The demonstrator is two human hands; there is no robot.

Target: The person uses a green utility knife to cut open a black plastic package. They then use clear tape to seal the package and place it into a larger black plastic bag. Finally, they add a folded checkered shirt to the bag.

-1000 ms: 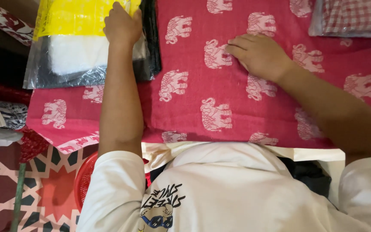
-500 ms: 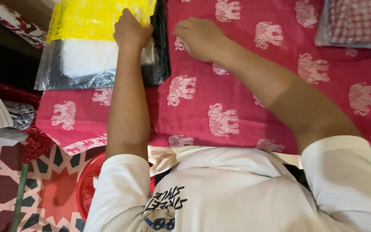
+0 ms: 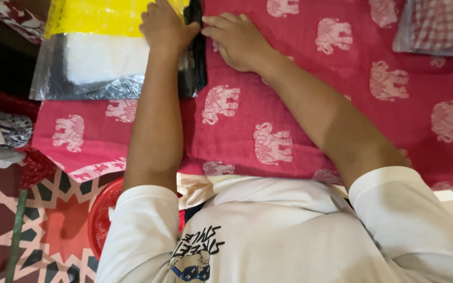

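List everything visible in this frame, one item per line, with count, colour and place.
cloth: one, pink-red with pale elephant print, spread across the middle
clear packet: one, yellow and white contents, top left on the cloth
checked packet: one, red and white, top right
basket: one, red, lower left, partly hidden
patterned floor: geometric, red, green and cream, bottom left
left hand: on the clear packet
right hand: flat on the cloth at the packet's edge

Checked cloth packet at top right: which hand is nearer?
Right. The right hand lies flat on the pink elephant cloth, well left of the checked cloth packet. The left hand is farther left still, on the clear plastic packet.
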